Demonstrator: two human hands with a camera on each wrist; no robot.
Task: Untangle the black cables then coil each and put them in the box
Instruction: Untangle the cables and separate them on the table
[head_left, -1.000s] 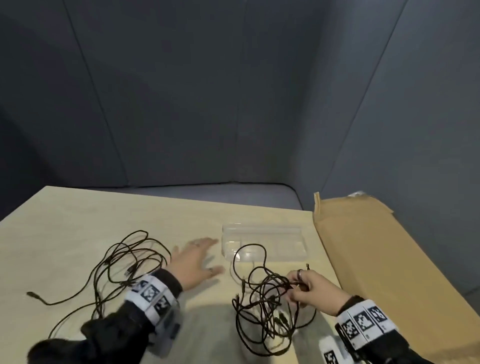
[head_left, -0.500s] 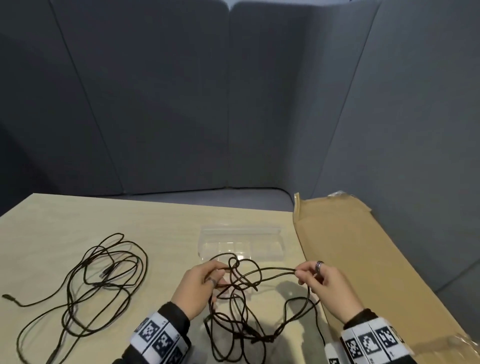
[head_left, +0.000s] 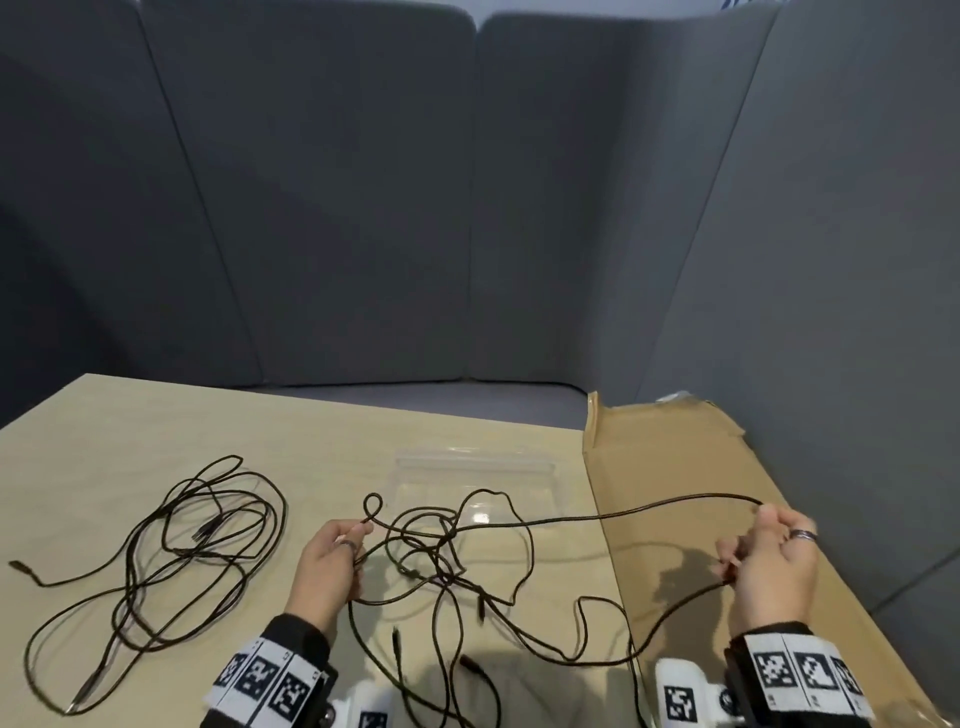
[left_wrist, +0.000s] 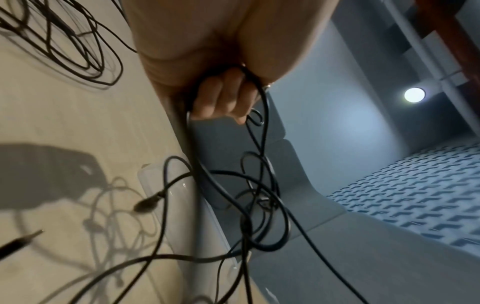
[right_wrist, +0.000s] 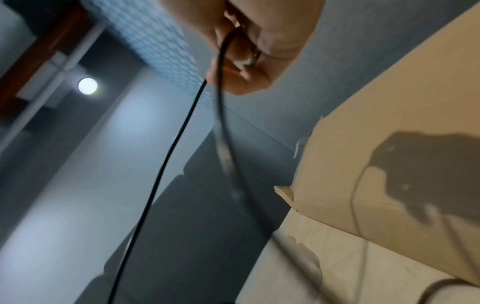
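Wooden table amid grey padded panels

left hand raised just above the table, fingers curled round a strand of the tangled cable. right hand held out to the right, well apart from the left, fingers curled, gripping a strand of the same cable. both wrists carry bands with black-and-white markers.
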